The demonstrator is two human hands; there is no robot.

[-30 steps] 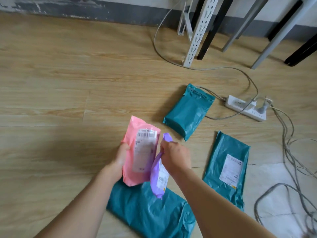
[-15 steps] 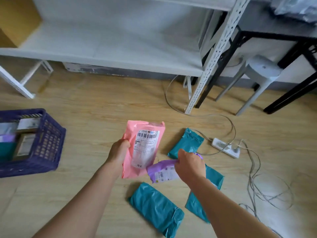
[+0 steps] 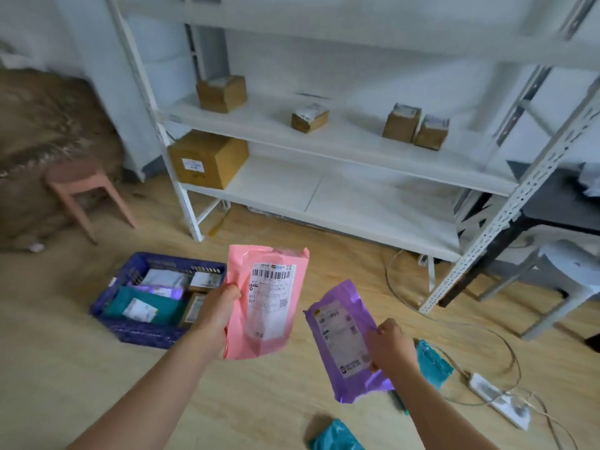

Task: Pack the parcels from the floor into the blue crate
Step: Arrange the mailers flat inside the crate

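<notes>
My left hand (image 3: 217, 311) grips the left edge of a pink parcel (image 3: 269, 303) with a white barcode label, held upright above the floor. My right hand (image 3: 391, 347) pinches the right edge of a purple parcel (image 3: 344, 339), label facing me. The blue crate (image 3: 136, 329) stands on the floor to the left of the pink parcel and holds several parcels, among them a teal one. Two teal parcels lie on the floor: one (image 3: 433, 363) partly behind my right hand, another (image 3: 336, 436) at the bottom edge.
A white metal shelf rack (image 3: 324, 147) with several cardboard boxes stands behind. A pink stool (image 3: 84, 193) is at left, a grey stool (image 3: 565, 280) at right. A white power strip (image 3: 500, 399) and cables lie on the wooden floor at right.
The view has tilted up and swung left, bringing the crate closer and the shelves into sight. Both hands have lifted their parcels, and the purple one now faces me flat.
</notes>
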